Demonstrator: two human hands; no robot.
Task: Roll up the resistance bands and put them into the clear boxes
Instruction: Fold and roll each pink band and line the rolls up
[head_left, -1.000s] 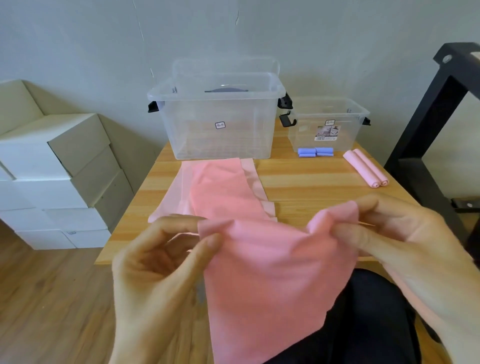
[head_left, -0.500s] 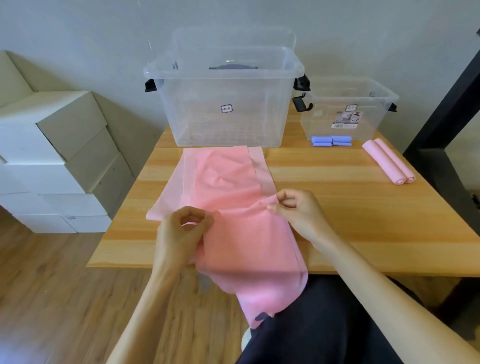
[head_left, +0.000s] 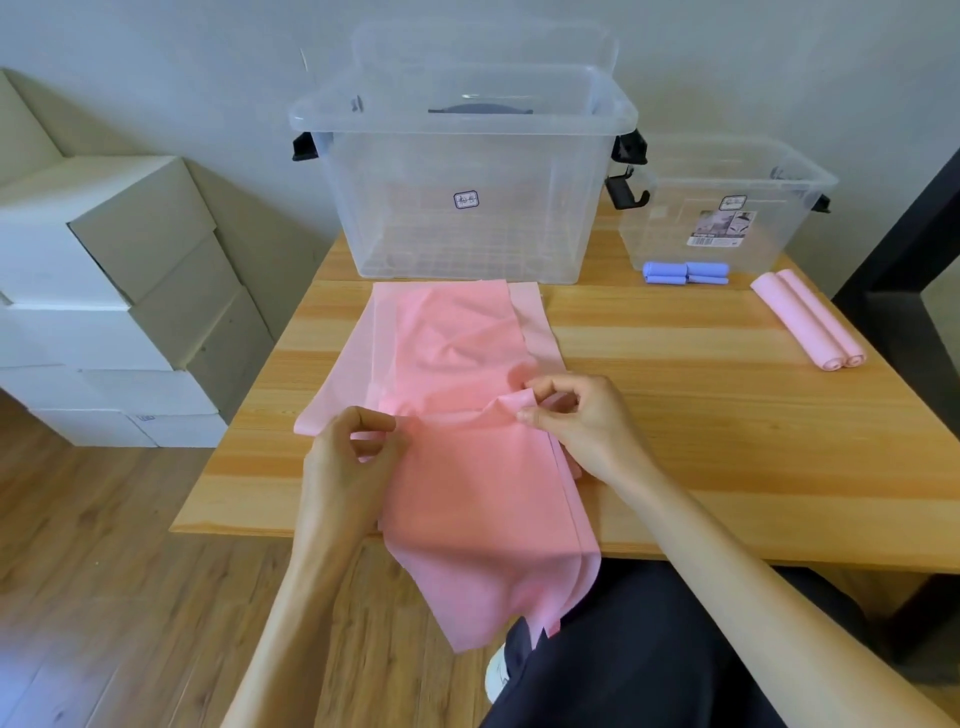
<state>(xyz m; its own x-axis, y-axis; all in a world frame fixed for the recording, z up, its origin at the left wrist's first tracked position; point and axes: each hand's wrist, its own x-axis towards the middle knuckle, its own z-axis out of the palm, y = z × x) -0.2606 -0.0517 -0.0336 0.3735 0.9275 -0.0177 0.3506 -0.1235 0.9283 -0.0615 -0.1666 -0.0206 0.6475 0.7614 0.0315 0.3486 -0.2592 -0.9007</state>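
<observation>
while the pink resistance band (head_left: 457, 415) lies flat down the worktop (head_left: 701, 415), its near end hanging over the edge, the left hand (head_left: 348, 457) and right hand (head_left: 576, 421) each pinch a raised fold in curled fingers. a tight roll likely wants both pinches level, edges squared, rolling toward the large clear box (head_left: 462, 176).

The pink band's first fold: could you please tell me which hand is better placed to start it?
Probably the right hand: it already pinches a raised fold of the pink band, while the left hand pinches its flatter edge.
</observation>
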